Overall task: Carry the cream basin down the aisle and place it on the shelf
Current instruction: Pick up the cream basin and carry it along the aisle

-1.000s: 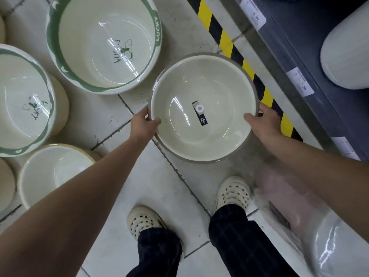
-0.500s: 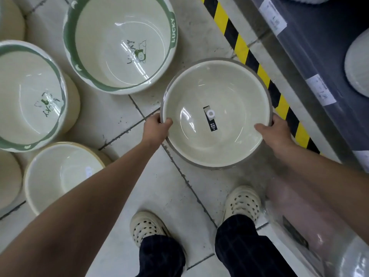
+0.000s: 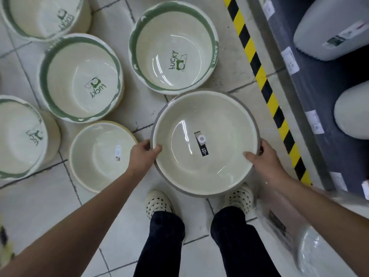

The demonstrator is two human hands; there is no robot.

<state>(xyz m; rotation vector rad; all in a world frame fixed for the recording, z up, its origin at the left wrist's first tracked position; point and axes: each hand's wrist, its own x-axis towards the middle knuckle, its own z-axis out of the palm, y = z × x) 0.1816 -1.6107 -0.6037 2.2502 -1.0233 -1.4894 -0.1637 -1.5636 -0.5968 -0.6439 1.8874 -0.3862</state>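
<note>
Overhead, left hand (image 3: pixel 142 154): thumb hooked over the grey rim, fingers tucked beneath, gripping the basin's left edge.
Cream basin (image 3: pixel 179 168): held level between both hands, above the perforated shoes (image 3: pixel 157 202), a black label (image 3: pixel 202 143) stuck in its bottom; not yet on the shelf.
Right hand (image 3: pixel 261 158): thumb inside the rim, fingers curled under the right edge.
Risk: probably a trip or a knock against floor stock just left of the feet, the basin blocking the downward view; also a slip of the glossy rim, pinched at only two points.
Floor (image 3: pixel 60 216): white tile, dark grout; green-rimmed LUCKY tubs (image 3: pixel 79 62) and a tan-rimmed bowl (image 3: pixel 95 172) standing at left.
Aisle edge: hazard tape (image 3: pixel 265 90), then dark shelf (image 3: pixel 323 92) with price tags (image 3: pixel 314 121) and pale containers (image 3: pixel 351 112).
</note>
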